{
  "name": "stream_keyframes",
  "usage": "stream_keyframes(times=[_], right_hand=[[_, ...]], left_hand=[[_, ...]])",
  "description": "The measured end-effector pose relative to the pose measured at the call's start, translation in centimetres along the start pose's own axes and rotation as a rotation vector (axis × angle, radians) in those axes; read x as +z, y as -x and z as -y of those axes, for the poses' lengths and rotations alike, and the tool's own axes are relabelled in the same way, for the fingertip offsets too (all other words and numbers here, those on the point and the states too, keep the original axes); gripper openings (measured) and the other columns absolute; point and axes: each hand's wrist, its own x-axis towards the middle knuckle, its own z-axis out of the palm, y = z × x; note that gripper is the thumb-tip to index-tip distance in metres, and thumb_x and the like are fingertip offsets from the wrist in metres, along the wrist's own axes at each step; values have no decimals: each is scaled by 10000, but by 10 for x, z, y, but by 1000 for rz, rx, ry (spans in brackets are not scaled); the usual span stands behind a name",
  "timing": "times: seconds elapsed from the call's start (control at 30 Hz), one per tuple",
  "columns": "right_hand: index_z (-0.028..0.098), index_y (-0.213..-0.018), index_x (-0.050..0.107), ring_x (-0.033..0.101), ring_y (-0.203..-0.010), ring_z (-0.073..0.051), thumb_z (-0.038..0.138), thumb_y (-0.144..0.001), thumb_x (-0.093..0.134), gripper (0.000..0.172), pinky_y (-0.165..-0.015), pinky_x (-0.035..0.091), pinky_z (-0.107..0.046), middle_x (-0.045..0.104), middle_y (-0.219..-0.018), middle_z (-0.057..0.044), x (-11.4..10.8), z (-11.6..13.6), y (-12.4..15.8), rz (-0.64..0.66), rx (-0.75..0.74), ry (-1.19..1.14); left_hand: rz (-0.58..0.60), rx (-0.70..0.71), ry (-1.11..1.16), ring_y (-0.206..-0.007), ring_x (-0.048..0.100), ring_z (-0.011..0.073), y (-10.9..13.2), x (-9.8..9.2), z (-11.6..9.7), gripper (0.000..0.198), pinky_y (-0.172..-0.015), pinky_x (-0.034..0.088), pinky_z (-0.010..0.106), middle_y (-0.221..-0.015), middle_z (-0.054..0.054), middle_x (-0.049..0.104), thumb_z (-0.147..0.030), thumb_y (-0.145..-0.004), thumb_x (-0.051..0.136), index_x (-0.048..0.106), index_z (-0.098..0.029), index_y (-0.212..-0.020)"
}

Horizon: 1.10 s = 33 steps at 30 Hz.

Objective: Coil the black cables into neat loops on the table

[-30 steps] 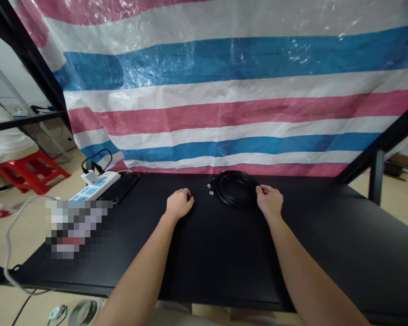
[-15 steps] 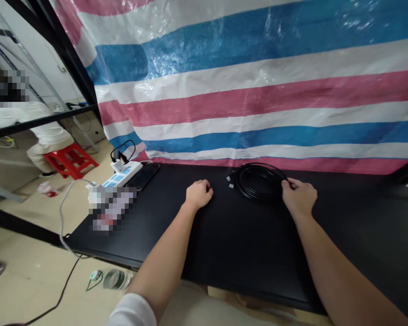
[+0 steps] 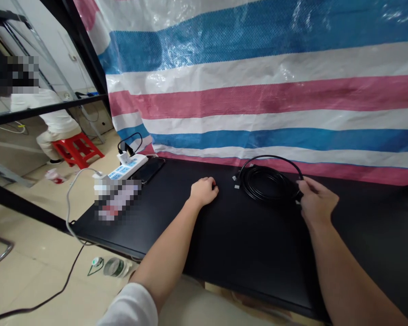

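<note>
A coiled black cable (image 3: 258, 195) lies on the black tabletop (image 3: 245, 244), its silvery connectors at the left of the coil. My right hand (image 3: 318, 199) pinches one strand at the coil's right side. That strand arches up and away from the other loops. My left hand (image 3: 204, 191) rests on the tabletop left of the coil, apart from it. Its fingers are curled inward, and whether anything is under them is hidden.
A white power strip (image 3: 128, 166) with plugs and a dark phone (image 3: 148, 170) lie at the left. Behind the table hangs a striped plastic sheet (image 3: 258, 102). A person in white (image 3: 59, 111) sits on a red stool (image 3: 78, 151). A clear container (image 3: 114, 267) stands on the floor.
My right hand has moved to the right, drawing a strand of the cable up into a wider arch above the coil. My left hand stays curled on the table. The view has shifted slightly.
</note>
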Motion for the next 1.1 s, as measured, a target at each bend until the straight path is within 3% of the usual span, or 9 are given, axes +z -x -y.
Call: stream_keyframes(times=[0.1,0.27,0.4,0.5,0.6,0.7,0.8,0.93,1.1], right_hand=[[197,-746,685,607,-641,-190,376,-586,662,241,-648,490,-352,631,-630,5,3,10,4,-66,69,-246],[202,-647,662,601,-596,-172,354,-492,734,229,-648,502,-365,620,-571,24,3,24,4,7,70,-463],[193,-627,650,587,-577,-159,318,-490,744,208,-603,476,-332,627,-572,9,-2,28,2,119,77,-546],[183,-618,651,520,-506,-129,355,-549,674,186,-486,381,-272,626,-567,-9,-5,26,-2,71,133,-554],[191,-575,631,444,-448,-112,336,-586,614,147,-443,312,-249,582,-503,10,-10,19,-9,-101,237,-388],[210,-528,612,512,-515,-156,238,-553,623,39,-520,384,-281,559,-472,24,-15,12,-14,-184,347,-77],[225,-552,638,589,-637,-214,228,-549,639,5,-649,445,-337,611,-541,6,-19,8,-15,-95,355,127],[225,-651,685,614,-728,-248,319,-627,609,124,-761,459,-388,662,-657,-37,-17,6,-14,71,153,277],[221,-740,699,593,-753,-249,337,-720,504,228,-806,450,-429,668,-753,-76,-12,-5,-13,129,-34,437]], left_hand=[[-43,54,110,-1063,595,224,2,1,-8,341,-899,470,323,-1060,73,670,-372,-856,489,607,-198,-1124],[-66,153,316,-1127,566,243,4,15,-33,484,-974,432,364,-1192,101,632,-452,-829,533,553,-174,-1225],[-55,116,506,-912,635,194,-2,26,-45,215,-857,472,316,-897,49,688,-341,-873,473,623,-189,-865],[-134,-51,813,-567,565,125,-8,24,-42,286,-621,459,252,-561,-16,553,-312,-883,439,479,-204,-622],[-169,-191,1257,-356,349,75,-11,11,-33,356,-408,310,214,-428,-72,359,-394,-841,506,362,-218,-567],[-112,-286,1608,-309,252,62,-9,-9,-21,403,-340,202,195,-397,-80,297,-465,-827,492,334,-216,-552],[-118,-351,1814,-299,220,56,-6,-27,-9,422,-320,179,177,-402,-80,265,-464,-854,444,324,-209,-541],[-198,-388,1971,-295,192,45,-6,-39,5,433,-302,144,164,-421,-85,239,-433,-871,441,308,-202,-531],[-276,-367,2123,-283,160,46,-4,-48,21,463,-287,128,178,-410,-88,171,-398,-904,347,269,-205,-491]])
